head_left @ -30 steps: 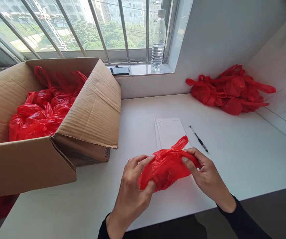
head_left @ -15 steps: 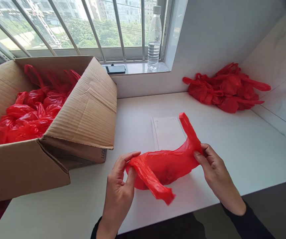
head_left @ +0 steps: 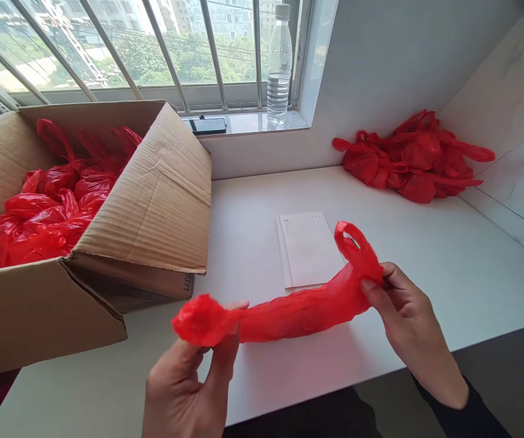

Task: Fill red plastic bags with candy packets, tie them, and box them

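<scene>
I had the red plastic bag (head_left: 289, 310) drawn out into a long, twisted rope above the tabletop (head_left: 426, 267), so by my judgement the stretching was done and any knotting or folding was not yet begun. My left hand (head_left: 189, 383) had its grip pinched shut on the bunched end, and my right hand (head_left: 408, 322) had its grip clamped on the other end, just below the looped handle that stuck up past my fingers. The bag looked thin, glossy and crinkled, sagging slightly between my hands. A heap of red bags (head_left: 412, 158) lay in the far corner; more filled the cardboard box (head_left: 152, 213) beside me.
</scene>
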Demonstrator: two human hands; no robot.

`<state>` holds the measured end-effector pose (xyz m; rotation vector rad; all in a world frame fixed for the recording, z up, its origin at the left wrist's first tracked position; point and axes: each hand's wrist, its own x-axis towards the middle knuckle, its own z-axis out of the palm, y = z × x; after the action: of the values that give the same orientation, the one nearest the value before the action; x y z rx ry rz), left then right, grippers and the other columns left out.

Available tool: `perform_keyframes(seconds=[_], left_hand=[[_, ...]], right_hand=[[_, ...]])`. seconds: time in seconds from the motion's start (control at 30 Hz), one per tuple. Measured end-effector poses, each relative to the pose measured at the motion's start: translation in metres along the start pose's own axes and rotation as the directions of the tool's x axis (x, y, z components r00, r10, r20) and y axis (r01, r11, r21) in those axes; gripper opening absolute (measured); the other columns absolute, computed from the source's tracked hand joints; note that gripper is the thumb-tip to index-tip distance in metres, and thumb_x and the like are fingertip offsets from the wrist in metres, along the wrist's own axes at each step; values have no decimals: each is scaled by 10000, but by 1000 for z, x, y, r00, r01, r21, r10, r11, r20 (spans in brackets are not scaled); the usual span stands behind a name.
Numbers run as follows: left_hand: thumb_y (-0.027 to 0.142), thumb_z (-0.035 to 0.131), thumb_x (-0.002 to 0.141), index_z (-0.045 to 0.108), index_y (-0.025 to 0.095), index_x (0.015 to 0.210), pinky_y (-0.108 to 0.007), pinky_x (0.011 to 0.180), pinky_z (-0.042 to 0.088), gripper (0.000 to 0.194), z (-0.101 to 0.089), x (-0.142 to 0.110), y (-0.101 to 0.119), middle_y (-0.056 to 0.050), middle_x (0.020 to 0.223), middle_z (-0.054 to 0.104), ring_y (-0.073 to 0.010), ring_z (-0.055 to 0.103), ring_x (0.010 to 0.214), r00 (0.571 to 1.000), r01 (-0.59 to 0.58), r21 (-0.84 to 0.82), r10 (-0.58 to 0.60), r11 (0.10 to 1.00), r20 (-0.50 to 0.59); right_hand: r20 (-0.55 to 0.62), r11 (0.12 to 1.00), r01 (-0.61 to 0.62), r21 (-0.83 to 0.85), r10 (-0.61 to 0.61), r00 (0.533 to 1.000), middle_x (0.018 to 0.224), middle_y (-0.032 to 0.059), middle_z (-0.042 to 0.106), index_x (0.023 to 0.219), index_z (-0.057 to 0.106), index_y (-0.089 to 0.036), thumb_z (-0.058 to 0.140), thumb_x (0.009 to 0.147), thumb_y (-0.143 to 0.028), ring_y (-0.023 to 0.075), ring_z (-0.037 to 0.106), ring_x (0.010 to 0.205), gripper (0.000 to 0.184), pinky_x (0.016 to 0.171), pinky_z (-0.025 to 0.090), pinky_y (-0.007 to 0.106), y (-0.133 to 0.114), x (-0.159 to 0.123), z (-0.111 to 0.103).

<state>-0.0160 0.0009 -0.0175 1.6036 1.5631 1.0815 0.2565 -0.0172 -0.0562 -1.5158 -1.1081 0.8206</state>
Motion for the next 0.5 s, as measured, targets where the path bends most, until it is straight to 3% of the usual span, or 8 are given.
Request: perform_keyframes(seconds=[0.1,0.23,0.33,0.4,0.5], left_hand=[[561,704,839,634,277,775,-243,571,447,300,2,-4,10,23,701,622,-166,573,661,992,124,-94,-124,988,-1],[518,759,795,513,276,814,-235,534,382,346,16,-4,17,57,705,606,-137,567,645,977,196,-157,-206,968,-57],[452,725,852,549,290,934,-239,578,413,253,19,-3,16,52,750,645,-150,617,687,986,146,-200,-158,969,-48],[454,724,852,587,301,1058,-236,601,438,291,18,-2,16,41,796,676,-152,624,698,989,133,-203,-144,970,-42],[457,755,820,689,282,1080,-232,611,468,321,14,-1,16,-3,905,719,-165,635,741,986,154,-244,-166,958,-32]], right_hand=[[15,998,51,40,-51,999,888,13,624,993,586,-275,676,958,-441,178,595,740,191,624,511,263,6,-5,-2],[31,998,52,38,-53,998,996,39,635,1095,599,-289,713,924,-467,212,627,843,271,659,541,292,4,-7,-4],[9,999,32,4,-32,999,889,26,586,1063,604,-283,671,950,-499,207,582,771,254,607,498,301,-4,-1,-4],[-4,1000,5,-18,-5,1000,838,13,541,990,585,-280,651,965,-499,198,539,726,230,593,469,310,-12,4,-2],[-87,998,59,-9,-60,994,959,28,574,1037,562,-305,661,957,-467,224,581,842,206,704,520,358,-25,0,1]])
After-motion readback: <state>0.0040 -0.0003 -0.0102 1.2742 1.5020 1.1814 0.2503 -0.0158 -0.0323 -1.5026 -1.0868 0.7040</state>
